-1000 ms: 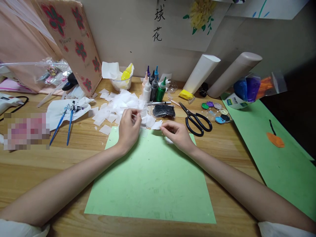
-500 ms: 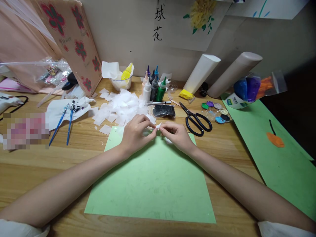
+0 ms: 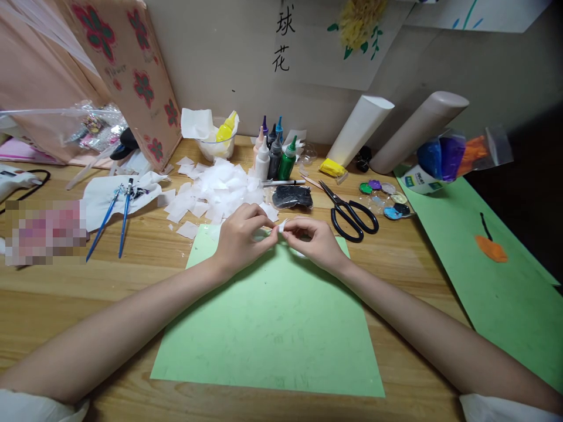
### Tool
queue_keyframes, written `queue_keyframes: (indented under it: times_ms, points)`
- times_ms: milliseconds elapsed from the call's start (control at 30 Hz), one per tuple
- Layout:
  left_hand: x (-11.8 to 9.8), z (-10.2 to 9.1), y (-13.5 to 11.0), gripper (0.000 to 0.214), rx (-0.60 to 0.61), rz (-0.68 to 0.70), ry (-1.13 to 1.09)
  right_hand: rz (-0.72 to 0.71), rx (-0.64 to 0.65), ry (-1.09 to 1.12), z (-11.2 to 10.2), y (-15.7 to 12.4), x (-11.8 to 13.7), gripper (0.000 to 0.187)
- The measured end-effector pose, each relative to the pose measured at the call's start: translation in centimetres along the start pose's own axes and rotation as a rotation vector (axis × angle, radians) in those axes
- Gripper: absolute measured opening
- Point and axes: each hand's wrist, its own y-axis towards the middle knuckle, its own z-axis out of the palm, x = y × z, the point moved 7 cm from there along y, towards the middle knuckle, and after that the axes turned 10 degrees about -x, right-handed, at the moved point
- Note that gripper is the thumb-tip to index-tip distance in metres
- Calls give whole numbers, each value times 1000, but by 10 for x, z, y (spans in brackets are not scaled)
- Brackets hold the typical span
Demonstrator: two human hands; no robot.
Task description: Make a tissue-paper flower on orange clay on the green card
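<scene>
The left hand point(image 3: 246, 235) and right hand point(image 3: 317, 241) are hovering over the far part of a green paper sheet point(image 3: 268, 328), their fingers pinching 1 small white paper piece point(image 3: 282, 227) between the tips of both thumbs and forefingers. The sheet is lying on a wooden counter point(image 3: 65, 287). Beyond the left hand, loose white paper squares point(image 3: 224, 187) are forming a pile; black-handled scissors point(image 3: 338, 203) are resting just beyond the right hand, near a packet of black material point(image 3: 292, 197).
</scene>
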Motion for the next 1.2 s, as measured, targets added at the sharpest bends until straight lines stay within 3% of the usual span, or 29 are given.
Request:
queue_keyframes:
  times_ms: [1200]
  points:
    - [0, 3, 1, 10, -7, 14, -28, 9, -13, 27, -1, 1, -1, 13]
